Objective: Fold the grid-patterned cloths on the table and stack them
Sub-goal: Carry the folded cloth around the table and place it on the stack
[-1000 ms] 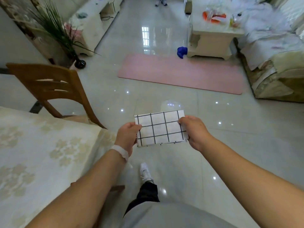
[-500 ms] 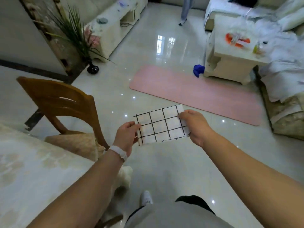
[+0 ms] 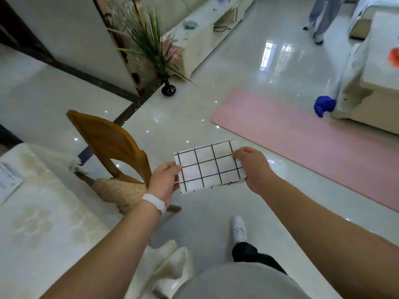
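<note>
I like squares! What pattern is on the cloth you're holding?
The cloth is white with a black grid of squares, seen in the head view.

Bright daylight glared off the glossy floor tiles [image 3: 248, 67]; edges bowed with wide-angle distortion, slightly blurred.

The cloth [image 3: 209, 166] has its two short ends covered: the left hand [image 3: 165, 183] hides one end, the right hand [image 3: 252, 169] the other, so the fingers under the cloth cannot be seen. Left of the cloth, the chair [image 3: 110, 145] is partly behind the left hand, its seat mostly covered. Further left of the cloth, the table [image 3: 43, 223] runs off the picture's edge (a paper [image 3: 8, 180] on it is cut off too, its print too blurred to read).
</note>
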The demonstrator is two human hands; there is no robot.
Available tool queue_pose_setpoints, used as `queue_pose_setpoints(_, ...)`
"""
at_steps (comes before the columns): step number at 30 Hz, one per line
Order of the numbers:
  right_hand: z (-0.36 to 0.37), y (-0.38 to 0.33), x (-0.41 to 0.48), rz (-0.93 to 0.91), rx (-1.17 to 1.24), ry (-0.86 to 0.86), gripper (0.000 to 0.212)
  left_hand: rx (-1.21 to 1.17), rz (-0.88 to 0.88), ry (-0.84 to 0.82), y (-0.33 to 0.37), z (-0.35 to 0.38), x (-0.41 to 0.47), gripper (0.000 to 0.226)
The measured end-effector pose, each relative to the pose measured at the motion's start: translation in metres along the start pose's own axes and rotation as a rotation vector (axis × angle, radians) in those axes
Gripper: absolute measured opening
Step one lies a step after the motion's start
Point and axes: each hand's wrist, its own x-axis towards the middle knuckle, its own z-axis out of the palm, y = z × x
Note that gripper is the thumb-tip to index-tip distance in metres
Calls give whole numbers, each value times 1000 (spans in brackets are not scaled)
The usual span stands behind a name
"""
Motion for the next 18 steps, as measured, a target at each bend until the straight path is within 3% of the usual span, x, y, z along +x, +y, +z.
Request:
queue_pose_setpoints(4, 0, -44, 65, -16, -38, -65, 7, -82, 20, 102, 45, 45, 32, 8)
queue_pose_setpoints(8, 3, -83, 123, -20, -58, -181, 22, -154, 70, 135, 83, 77, 59, 7)
queue_pose_setpoints(11, 14, -108, 151, -7, -62, -212, 10, -180, 84, 187, 98, 82, 72, 6)
queue_pose_setpoints(15, 40, -126, 181, 39, -89, -310, 27, -220, 79, 240, 118, 73, 93, 7)
queue_pose_setpoints(18, 67, -136, 208, 43, -145, -363, 24, -235, 86, 304, 130, 63, 117, 7)
